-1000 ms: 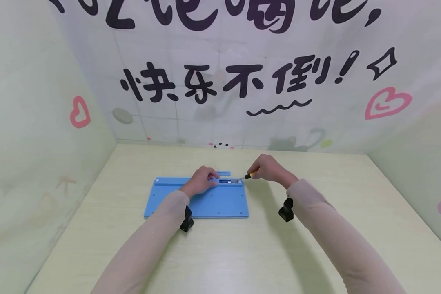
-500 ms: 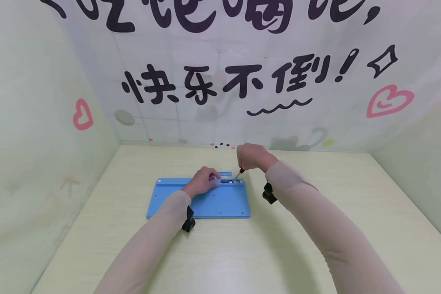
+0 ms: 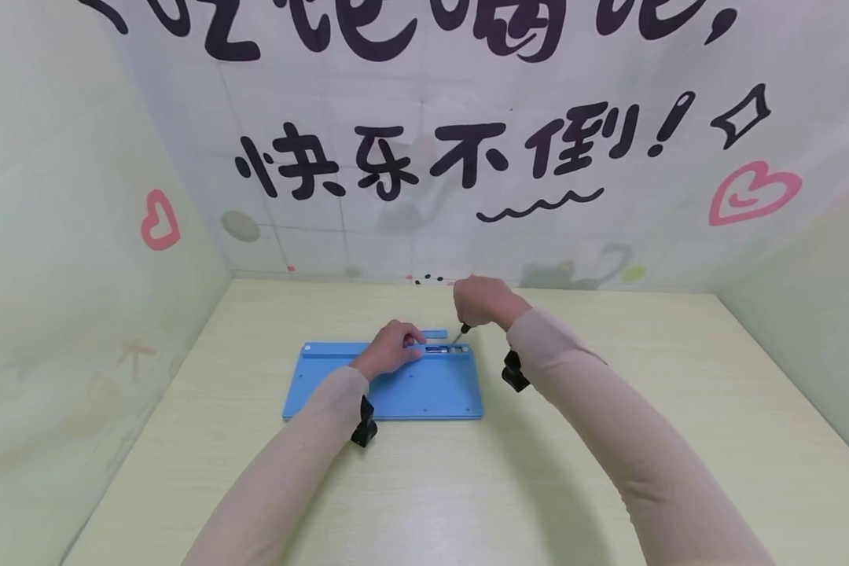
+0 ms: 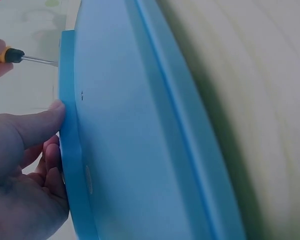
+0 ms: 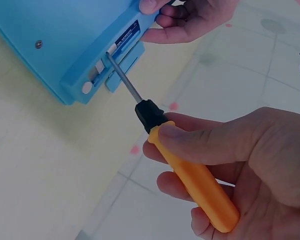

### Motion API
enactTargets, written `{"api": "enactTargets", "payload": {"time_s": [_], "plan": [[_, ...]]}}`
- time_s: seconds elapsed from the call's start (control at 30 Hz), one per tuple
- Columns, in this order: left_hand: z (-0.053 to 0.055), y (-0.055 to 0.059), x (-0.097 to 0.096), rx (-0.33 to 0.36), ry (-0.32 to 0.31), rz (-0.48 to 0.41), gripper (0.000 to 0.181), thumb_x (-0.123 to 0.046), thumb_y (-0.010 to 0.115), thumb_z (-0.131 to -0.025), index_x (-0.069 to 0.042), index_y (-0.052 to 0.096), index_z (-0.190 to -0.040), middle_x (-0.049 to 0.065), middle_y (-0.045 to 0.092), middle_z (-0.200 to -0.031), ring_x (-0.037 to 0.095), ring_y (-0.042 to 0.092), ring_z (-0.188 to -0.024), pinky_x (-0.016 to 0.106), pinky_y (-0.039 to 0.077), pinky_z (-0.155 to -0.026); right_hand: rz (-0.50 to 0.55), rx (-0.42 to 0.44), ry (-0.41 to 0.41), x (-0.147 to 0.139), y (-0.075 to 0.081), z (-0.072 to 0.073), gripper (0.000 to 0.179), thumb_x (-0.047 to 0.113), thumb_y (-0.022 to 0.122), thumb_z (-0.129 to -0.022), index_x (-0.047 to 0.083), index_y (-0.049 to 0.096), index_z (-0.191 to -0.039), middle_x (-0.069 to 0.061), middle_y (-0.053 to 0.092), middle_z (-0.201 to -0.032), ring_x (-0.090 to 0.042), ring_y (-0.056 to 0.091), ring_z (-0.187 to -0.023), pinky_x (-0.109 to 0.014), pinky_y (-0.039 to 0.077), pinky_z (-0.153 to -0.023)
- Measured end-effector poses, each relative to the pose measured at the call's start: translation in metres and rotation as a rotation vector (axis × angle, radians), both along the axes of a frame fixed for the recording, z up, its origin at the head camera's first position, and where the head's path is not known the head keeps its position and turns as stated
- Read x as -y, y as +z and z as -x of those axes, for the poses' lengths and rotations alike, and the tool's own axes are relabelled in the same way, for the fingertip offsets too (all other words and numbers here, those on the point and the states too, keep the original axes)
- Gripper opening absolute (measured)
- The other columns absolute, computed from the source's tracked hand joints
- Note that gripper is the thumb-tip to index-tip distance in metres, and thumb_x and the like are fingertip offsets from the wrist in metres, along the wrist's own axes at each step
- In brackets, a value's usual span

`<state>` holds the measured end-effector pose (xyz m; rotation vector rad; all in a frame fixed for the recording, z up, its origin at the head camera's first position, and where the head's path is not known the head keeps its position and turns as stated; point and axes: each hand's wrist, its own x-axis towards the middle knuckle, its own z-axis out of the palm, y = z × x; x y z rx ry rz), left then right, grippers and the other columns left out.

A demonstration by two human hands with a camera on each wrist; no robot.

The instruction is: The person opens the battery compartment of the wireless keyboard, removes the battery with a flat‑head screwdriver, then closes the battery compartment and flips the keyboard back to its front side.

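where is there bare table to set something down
Bare table: left of the blue panel, up to the left wall; on its near side, between the left forearm and right forearm; and right of the right forearm. Crowded: the panel's far right corner, with left hand, right hand, screwdriver and small blue strip.

in the middle of the head view the left hand [image 3: 389, 351] covers some of the blue panel [image 3: 431, 385], and the right hand [image 3: 483, 301] hides most of the handle on the screwdriver [image 5: 152, 117]. the tool's tip is lost behind the panel's edge at upper left of the left wrist view. print on the battery [image 5: 127, 34] is too small to read. both sleeves [image 3: 283, 464] are cut by the head view's bottom edge.
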<state>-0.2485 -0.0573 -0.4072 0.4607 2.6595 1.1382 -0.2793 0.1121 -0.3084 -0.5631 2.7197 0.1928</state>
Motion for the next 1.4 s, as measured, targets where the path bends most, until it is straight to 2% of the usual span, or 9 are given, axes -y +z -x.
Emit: {"api": "enactTargets", "payload": {"time_s": [0.13, 0.23, 0.37, 0.53, 0.7, 0.93, 1.2, 1.4], "plan": [[0.0, 0.0, 0.0, 0.0, 0.001, -0.001, 0.015, -0.007, 0.063, -0.086, -0.004, 0.065, -0.1, 0.006, 0.048, -0.09, 0.022, 0.042, -0.086, 0.031, 0.036, -0.074, 0.1, -0.012, 0.056, -0.017, -0.004, -0.005, 0.016, 0.002, 0.062, -0.081, 0.012, 0.072, -0.086, 0.001, 0.065, -0.089, -0.018, 0.058, -0.08, -0.033, 0.049, -0.069], [0.0, 0.0, -0.001, 0.003, 0.001, -0.007, 0.014, -0.006, 0.063, -0.086, -0.004, 0.065, -0.1, 0.007, 0.048, -0.09, 0.022, 0.042, -0.085, 0.031, 0.036, -0.074, 0.184, -0.001, 0.062, -0.029, -0.008, -0.009, 0.016, 0.001, 0.063, -0.081, 0.01, 0.072, -0.091, -0.005, 0.065, -0.096, -0.023, 0.058, -0.085, -0.036, 0.048, -0.073], [0.0, -0.001, -0.001, 0.006, 0.002, -0.012, 0.014, -0.006, 0.063, -0.086, -0.004, 0.064, -0.1, 0.008, 0.048, -0.09, 0.022, 0.041, -0.085, 0.032, 0.036, -0.074, 0.28, 0.029, 0.032, -0.042, -0.016, -0.013, 0.015, 0.002, 0.062, -0.083, 0.008, 0.07, -0.094, -0.007, 0.064, -0.096, -0.022, 0.057, -0.082, -0.035, 0.048, -0.074], [0.0, -0.002, -0.001, 0.009, 0.012, -0.01, 0.014, -0.007, 0.062, -0.087, -0.004, 0.064, -0.101, 0.008, 0.047, -0.091, 0.022, 0.041, -0.087, 0.032, 0.037, -0.075, 0.342, 0.037, -0.009, -0.053, -0.026, -0.018, 0.014, 0.006, 0.06, -0.086, 0.009, 0.068, -0.097, -0.006, 0.063, -0.094, -0.021, 0.057, -0.082, -0.037, 0.047, -0.075], [0.001, -0.003, -0.001, 0.002, 0.011, 0.004, 0.015, -0.008, 0.063, -0.086, -0.005, 0.065, -0.101, 0.006, 0.047, -0.09, 0.021, 0.042, -0.087, 0.032, 0.038, -0.076, 0.348, 0.025, -0.041, -0.059, -0.033, -0.025, 0.013, 0.008, 0.062, -0.086, 0.01, 0.066, -0.098, -0.005, 0.063, -0.092, -0.021, 0.057, -0.081, -0.037, 0.047, -0.074], [0.005, -0.001, -0.001, 0.0, -0.01, 0.031, 0.015, -0.008, 0.064, -0.086, -0.005, 0.065, -0.101, 0.005, 0.048, -0.089, 0.02, 0.043, -0.086, 0.03, 0.038, -0.075, 0.318, 0.019, -0.024, -0.065, -0.041, -0.036, 0.012, 0.01, 0.065, -0.084, 0.012, 0.065, -0.096, -0.002, 0.061, -0.084, -0.018, 0.055, -0.074, -0.035, 0.047, -0.066], [0.008, 0.011, -0.003, 0.001, -0.102, 0.136, 0.017, -0.007, 0.064, -0.085, -0.004, 0.064, -0.102, 0.006, 0.05, -0.093, 0.02, 0.045, -0.087, 0.032, 0.041, -0.078, 0.37, -0.01, -0.026, -0.068, -0.052, -0.05, 0.013, 0.01, 0.067, -0.082, 0.011, 0.065, -0.095, 0.0, 0.061, -0.081, -0.015, 0.054, -0.069, -0.032, 0.046, -0.063], [0.013, 0.021, -0.008, -0.011, -0.227, 0.256, 0.021, -0.004, 0.061, -0.086, -0.007, 0.062, -0.107, 0.008, 0.051, -0.102, 0.02, 0.048, -0.095, 0.033, 0.042, -0.084, 0.444, -0.029, -0.045, -0.069, -0.056, -0.059, 0.017, 0.009, 0.069, -0.081, 0.008, 0.064, -0.097, -0.001, 0.061, -0.082, -0.016, 0.055, -0.071, -0.031, 0.047, -0.065]]}}
